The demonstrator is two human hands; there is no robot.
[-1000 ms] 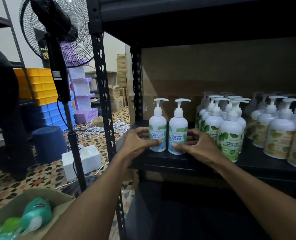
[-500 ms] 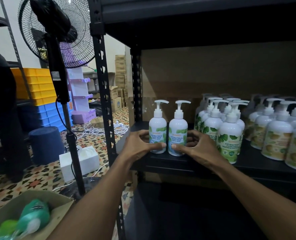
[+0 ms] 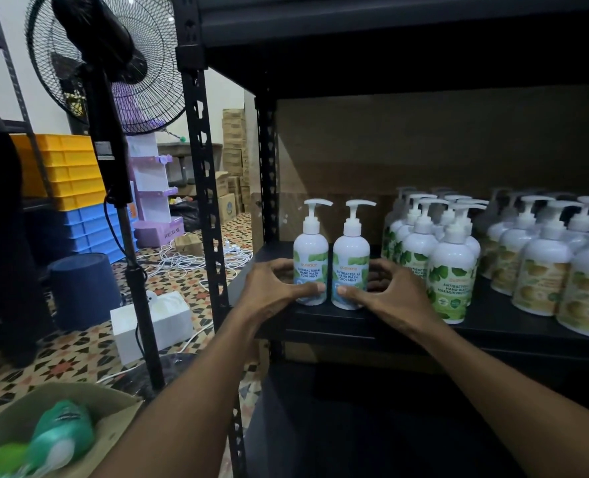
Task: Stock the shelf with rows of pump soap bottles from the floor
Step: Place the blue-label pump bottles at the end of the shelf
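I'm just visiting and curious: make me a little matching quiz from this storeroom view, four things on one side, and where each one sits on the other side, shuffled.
Things
1. white Cool Mint pump bottles
2. black pedestal fan
3. yellow plastic crates
4. open brown cardboard box

Places
A. bottom-left corner, holding green pouches
B. on the black metal shelf, gripped by the left hand and right hand
C. stacked on blue plastic crates
D. upright on its pole, left of the shelf's front post

Pairs: 1-B, 2-D, 3-C, 4-A
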